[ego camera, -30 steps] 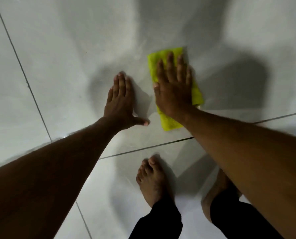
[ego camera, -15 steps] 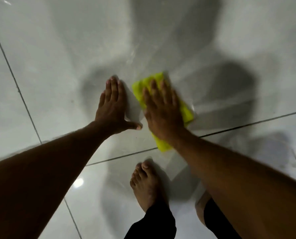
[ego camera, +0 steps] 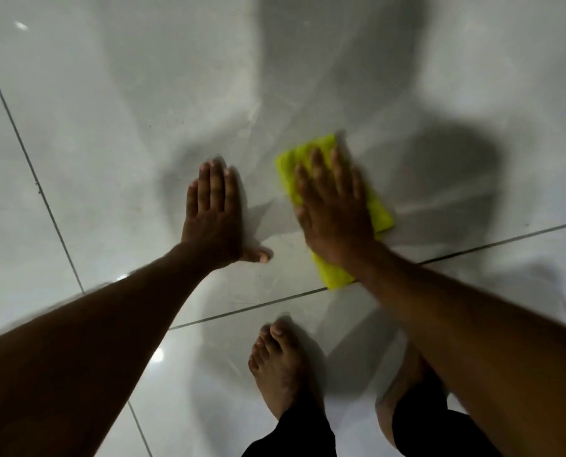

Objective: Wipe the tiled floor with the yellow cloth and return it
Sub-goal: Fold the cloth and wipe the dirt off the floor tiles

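Right hand: the right hand (ego camera: 336, 209) is pressing flat on the yellow cloth (ego camera: 334, 277), fingers spread and extended, palm down, not curled around the fabric; its outline is blurring slightly.
Left hand: the left hand (ego camera: 214, 214) is lying open and flat on the bare tile, fingers together and pointing away from the person, thumb sticking out toward the cloth; it is bracing beside the cloth without touching it.
Yellow cloth: it is lying folded into a long strip on the tiled floor (ego camera: 110, 127), showing above the right hand's fingertips, along its outer side and below the wrist; its near end is sitting just beside a grout line (ego camera: 242, 310).
Arms: both bare forearms are reaching in from the bottom corners of the view.
Feet: a bare foot (ego camera: 281, 367) is standing on the next tile, just this side of the grout line, with a dark trouser leg (ego camera: 294, 437) above it; a second leg is showing partly under the right forearm.
Floor: glossy pale grey tiles are carrying dark shadows of the person and small bright reflections.
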Available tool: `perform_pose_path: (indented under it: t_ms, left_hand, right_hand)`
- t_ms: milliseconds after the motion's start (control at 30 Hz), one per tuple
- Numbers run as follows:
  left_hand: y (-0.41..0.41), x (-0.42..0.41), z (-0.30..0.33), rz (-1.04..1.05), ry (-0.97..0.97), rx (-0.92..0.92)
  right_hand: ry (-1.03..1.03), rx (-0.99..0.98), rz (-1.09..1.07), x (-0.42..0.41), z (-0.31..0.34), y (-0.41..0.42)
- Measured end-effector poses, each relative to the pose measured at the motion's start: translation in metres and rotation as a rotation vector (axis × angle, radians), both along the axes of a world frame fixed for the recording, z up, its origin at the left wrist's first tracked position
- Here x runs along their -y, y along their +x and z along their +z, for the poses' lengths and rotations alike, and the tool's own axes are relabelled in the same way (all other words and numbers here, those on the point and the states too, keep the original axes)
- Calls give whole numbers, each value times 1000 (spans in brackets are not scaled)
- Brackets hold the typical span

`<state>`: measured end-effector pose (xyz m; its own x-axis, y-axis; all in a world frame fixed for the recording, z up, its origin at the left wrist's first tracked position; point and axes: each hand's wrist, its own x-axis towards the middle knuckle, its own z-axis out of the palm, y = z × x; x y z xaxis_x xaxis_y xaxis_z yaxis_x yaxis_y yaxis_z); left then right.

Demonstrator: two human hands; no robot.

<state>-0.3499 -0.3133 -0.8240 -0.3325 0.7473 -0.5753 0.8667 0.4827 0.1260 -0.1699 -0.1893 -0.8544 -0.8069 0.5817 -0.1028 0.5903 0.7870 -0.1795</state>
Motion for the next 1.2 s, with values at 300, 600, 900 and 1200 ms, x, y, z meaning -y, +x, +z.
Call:
perform_pose_path:
  t_ms: [300, 600, 900, 1200]
  left_hand:
    - [-2, -3, 1, 4, -21, 5]
    - [-1, -9, 5, 12, -137, -4]
    - [1, -7, -3, 4, -120, -44]
    - [7, -18, 21, -30, -234, -105]
  right_hand:
    - [109, 65, -83, -113, 1, 70]
    - [-41, 10, 426, 13, 9, 77]
    - [9, 21, -286, -60, 5, 23]
    - [-4, 126, 892, -79, 4, 100]
